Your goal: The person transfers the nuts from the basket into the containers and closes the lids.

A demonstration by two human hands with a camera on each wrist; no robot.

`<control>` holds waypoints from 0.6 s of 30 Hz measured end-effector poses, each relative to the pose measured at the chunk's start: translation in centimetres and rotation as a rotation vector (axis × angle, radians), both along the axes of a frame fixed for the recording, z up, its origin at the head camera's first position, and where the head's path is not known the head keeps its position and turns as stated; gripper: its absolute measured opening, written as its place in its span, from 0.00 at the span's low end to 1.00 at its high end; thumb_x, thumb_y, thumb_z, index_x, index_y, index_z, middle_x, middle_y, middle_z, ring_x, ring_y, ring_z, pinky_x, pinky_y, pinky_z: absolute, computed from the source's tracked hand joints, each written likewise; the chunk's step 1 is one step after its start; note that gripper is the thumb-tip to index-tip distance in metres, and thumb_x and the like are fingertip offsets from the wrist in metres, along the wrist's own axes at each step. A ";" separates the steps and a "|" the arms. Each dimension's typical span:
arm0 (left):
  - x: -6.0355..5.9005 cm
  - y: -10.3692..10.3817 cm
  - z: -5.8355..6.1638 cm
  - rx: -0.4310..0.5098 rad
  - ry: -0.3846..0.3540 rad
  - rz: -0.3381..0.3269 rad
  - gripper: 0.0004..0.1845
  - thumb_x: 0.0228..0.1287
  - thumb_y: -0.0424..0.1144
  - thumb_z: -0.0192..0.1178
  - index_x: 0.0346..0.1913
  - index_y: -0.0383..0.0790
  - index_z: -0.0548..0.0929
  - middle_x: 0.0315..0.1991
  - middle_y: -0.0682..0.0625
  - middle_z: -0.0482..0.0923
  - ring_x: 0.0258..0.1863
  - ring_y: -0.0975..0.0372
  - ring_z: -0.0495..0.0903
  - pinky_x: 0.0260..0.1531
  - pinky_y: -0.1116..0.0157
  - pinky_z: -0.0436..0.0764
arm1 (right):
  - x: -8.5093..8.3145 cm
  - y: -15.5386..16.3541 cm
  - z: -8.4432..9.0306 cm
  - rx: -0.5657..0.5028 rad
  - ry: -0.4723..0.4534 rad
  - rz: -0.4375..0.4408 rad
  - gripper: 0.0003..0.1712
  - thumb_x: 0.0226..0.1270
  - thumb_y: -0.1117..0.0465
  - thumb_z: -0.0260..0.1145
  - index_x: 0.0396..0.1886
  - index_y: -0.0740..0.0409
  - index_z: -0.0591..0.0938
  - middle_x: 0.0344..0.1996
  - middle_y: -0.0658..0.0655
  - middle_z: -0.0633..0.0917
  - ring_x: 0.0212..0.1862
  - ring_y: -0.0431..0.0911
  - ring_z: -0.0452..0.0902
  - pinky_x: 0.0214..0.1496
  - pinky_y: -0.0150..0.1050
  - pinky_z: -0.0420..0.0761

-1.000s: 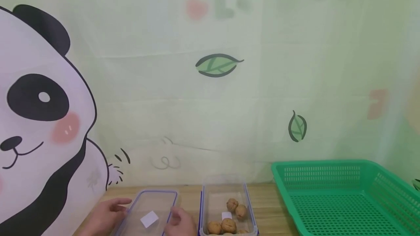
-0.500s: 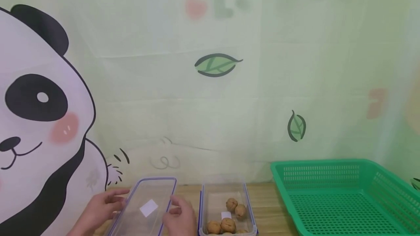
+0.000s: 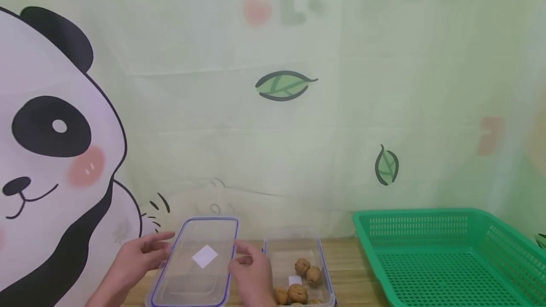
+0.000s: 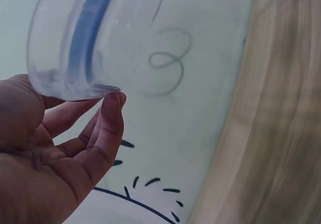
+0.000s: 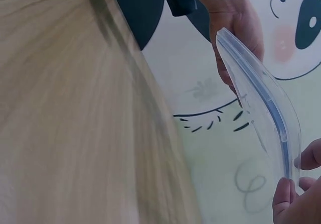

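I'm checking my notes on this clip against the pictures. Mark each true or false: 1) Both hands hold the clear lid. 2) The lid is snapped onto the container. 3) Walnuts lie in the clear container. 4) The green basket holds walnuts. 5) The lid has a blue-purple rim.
1) True: the left hand and right hand hold the clear lid by its long edges.
2) False: it is held up, left of the clear container.
3) True: walnuts lie inside.
4) False: no walnuts show in the green basket.
5) True.
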State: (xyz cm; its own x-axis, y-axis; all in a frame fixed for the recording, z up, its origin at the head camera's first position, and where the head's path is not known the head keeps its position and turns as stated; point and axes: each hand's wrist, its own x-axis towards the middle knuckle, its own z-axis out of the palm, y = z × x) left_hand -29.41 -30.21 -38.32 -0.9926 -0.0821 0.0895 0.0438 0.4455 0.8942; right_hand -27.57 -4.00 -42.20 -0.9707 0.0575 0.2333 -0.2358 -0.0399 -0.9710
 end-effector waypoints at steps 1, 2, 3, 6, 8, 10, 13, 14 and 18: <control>0.1 0.2 0.1 0.002 0.003 0.004 0.26 0.74 0.32 0.66 0.71 0.26 0.76 0.53 0.36 0.86 0.47 0.52 0.87 0.46 0.54 0.91 | 0.0 0.3 0.2 0.008 0.001 0.004 0.27 0.56 0.72 0.69 0.59 0.61 0.87 0.49 0.51 0.88 0.41 0.41 0.80 0.41 0.37 0.86; 0.1 0.4 0.3 0.004 0.007 0.008 0.26 0.73 0.32 0.66 0.71 0.27 0.76 0.53 0.36 0.86 0.47 0.52 0.87 0.46 0.54 0.91 | 0.1 0.5 0.4 0.016 0.005 0.006 0.27 0.56 0.72 0.69 0.58 0.61 0.87 0.49 0.52 0.88 0.41 0.41 0.81 0.42 0.37 0.86; 0.2 0.7 0.4 0.008 0.009 0.012 0.26 0.73 0.32 0.66 0.71 0.27 0.76 0.53 0.36 0.86 0.47 0.52 0.87 0.47 0.53 0.91 | 0.1 0.8 0.5 0.020 0.009 0.008 0.26 0.57 0.71 0.69 0.58 0.61 0.87 0.49 0.52 0.88 0.41 0.41 0.81 0.42 0.37 0.86; 0.3 1.3 0.8 0.028 0.011 0.022 0.27 0.73 0.31 0.66 0.71 0.27 0.76 0.54 0.35 0.86 0.48 0.52 0.87 0.48 0.53 0.91 | 0.1 1.4 0.9 0.041 0.021 0.007 0.25 0.58 0.70 0.69 0.58 0.61 0.88 0.50 0.53 0.88 0.42 0.42 0.81 0.44 0.37 0.86; 0.4 1.7 0.9 0.042 0.023 0.021 0.27 0.72 0.31 0.66 0.71 0.26 0.76 0.54 0.35 0.86 0.48 0.52 0.88 0.48 0.53 0.91 | 0.0 1.8 1.2 0.052 0.023 0.006 0.24 0.59 0.70 0.69 0.58 0.61 0.88 0.50 0.54 0.88 0.43 0.43 0.80 0.44 0.37 0.85; 0.4 2.2 1.0 0.053 0.032 0.020 0.27 0.72 0.31 0.66 0.71 0.26 0.76 0.53 0.36 0.86 0.47 0.52 0.88 0.48 0.53 0.91 | -0.1 2.3 1.5 0.060 0.015 0.006 0.24 0.60 0.69 0.69 0.58 0.60 0.88 0.51 0.54 0.88 0.44 0.43 0.80 0.44 0.38 0.84; 0.3 3.3 1.0 0.068 0.052 0.028 0.27 0.70 0.30 0.67 0.70 0.26 0.77 0.51 0.37 0.86 0.46 0.52 0.87 0.47 0.55 0.91 | -0.4 3.1 1.9 0.076 -0.007 -0.001 0.24 0.61 0.69 0.69 0.58 0.59 0.88 0.51 0.54 0.88 0.45 0.45 0.80 0.43 0.38 0.83; 0.4 3.8 1.0 0.076 0.054 0.035 0.27 0.70 0.29 0.67 0.70 0.26 0.77 0.50 0.38 0.86 0.46 0.53 0.87 0.47 0.55 0.91 | -0.4 3.5 2.0 0.083 -0.013 -0.002 0.24 0.61 0.68 0.69 0.58 0.59 0.87 0.51 0.54 0.87 0.45 0.45 0.79 0.43 0.38 0.83; 0.7 5.5 1.1 0.104 0.079 0.056 0.27 0.66 0.28 0.68 0.68 0.27 0.79 0.49 0.40 0.87 0.45 0.54 0.87 0.46 0.57 0.92 | -0.6 5.1 2.5 0.128 -0.019 -0.006 0.23 0.61 0.68 0.69 0.58 0.59 0.87 0.52 0.55 0.87 0.46 0.46 0.80 0.45 0.39 0.84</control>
